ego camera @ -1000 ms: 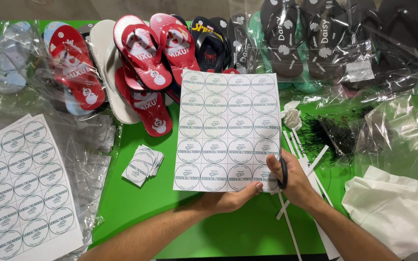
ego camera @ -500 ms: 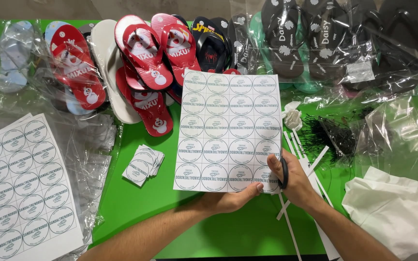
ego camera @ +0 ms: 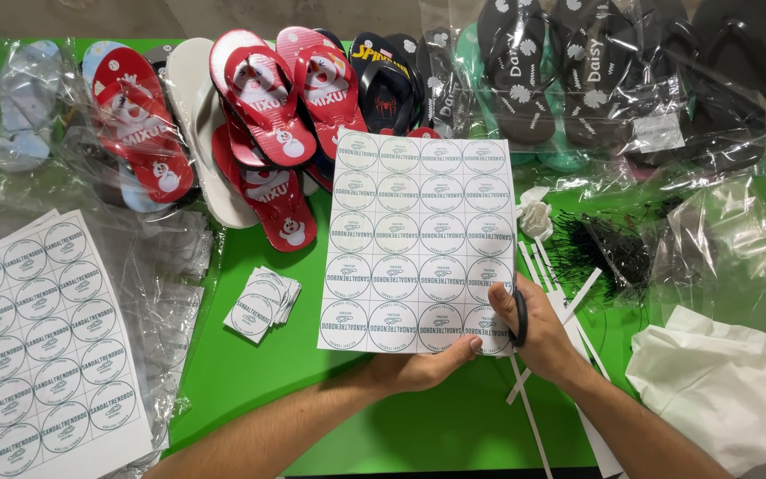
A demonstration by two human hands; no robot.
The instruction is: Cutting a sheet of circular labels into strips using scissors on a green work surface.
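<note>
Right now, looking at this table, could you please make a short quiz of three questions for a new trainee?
1. True or false: the left hand holds the sticker sheet at its bottom edge.
2. What does the right hand grip? A) scissors B) a red flip-flop
3. Fill in: the small stack of cut labels lies on the ____ table.

Key: 1 true; 2 A, the black scissors, mostly hidden; 3 green.

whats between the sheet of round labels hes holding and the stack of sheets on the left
In the head view, a small pile of cut-out labels lies on the green table between the held label sheet and the stack of sheets, beside crumpled clear plastic.
</note>
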